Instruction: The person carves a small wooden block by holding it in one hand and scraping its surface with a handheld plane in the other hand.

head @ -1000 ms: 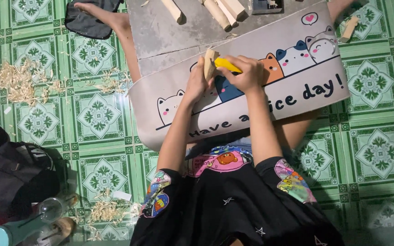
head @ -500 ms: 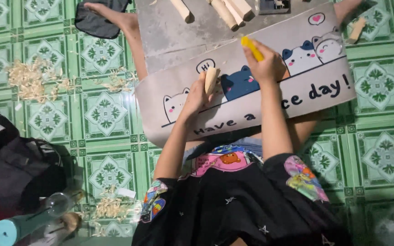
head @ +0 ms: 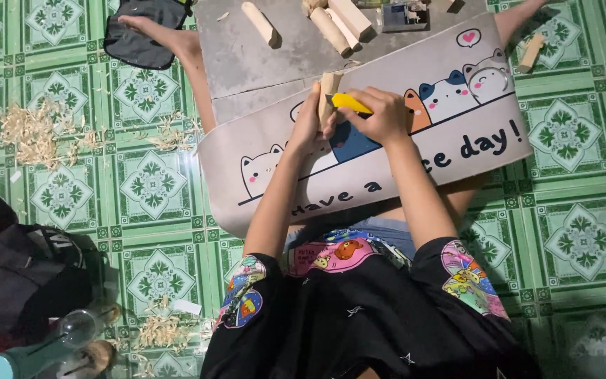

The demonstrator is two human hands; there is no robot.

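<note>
- The left hand (head: 308,126) was closed around a short pale wood piece (head: 329,90), holding it roughly upright over the grey cartoon-cat mat (head: 415,151) spread across the person's lap.
- The right hand (head: 380,116) was closed around a yellow-handled knife (head: 348,103); the handle's tip met the wood piece just beside the left thumb (blade itself too small to make out).
- Both hands sat close together, near the mat's upper edge.
- Beyond the mat lay a grey board (head: 247,56) carrying several more wooden pegs (head: 331,24) and a small dark box (head: 403,15).
- One further wood block (head: 531,50) rested on the green patterned floor tiles (head: 576,231), by the mat's far corner.
- Wood shavings (head: 33,133) lay scattered on the tiles, well apart from the hands.
- A dark bag (head: 22,281) sat on the floor nearby.
</note>
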